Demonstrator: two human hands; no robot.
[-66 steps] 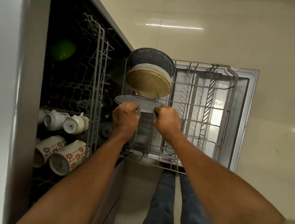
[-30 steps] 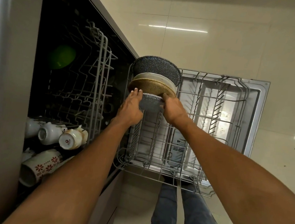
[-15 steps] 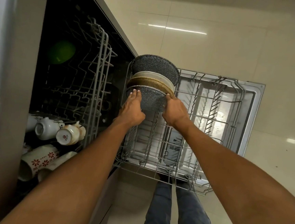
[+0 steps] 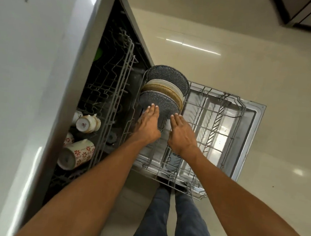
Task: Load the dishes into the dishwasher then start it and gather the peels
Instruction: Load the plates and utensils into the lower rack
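Note:
The dishwasher's lower rack (image 4: 216,127) is pulled out over the open door (image 4: 250,137). Three plates stand on edge at its far left end: a grey speckled plate (image 4: 171,76) at the back, a tan plate (image 4: 164,89) in the middle, and a second grey speckled plate (image 4: 159,104) in front. My left hand (image 4: 148,124) lies with straight fingers against the front plate's face. Just to its right, my right hand (image 4: 182,135) is flat with fingers extended, its fingertips near the plate's lower right edge.
The upper rack (image 4: 114,88) sits inside the dishwasher cavity and holds several cups, some with red flowers (image 4: 76,154), and a white one (image 4: 87,124). A green item (image 4: 99,53) shows deep inside. The white countertop (image 4: 22,87) fills the left. Beige floor tiles surround the door.
The grey plate went from held flat in both hands to standing on edge in front of the tan plate. Both hands have loosened from its rim and now lie flat.

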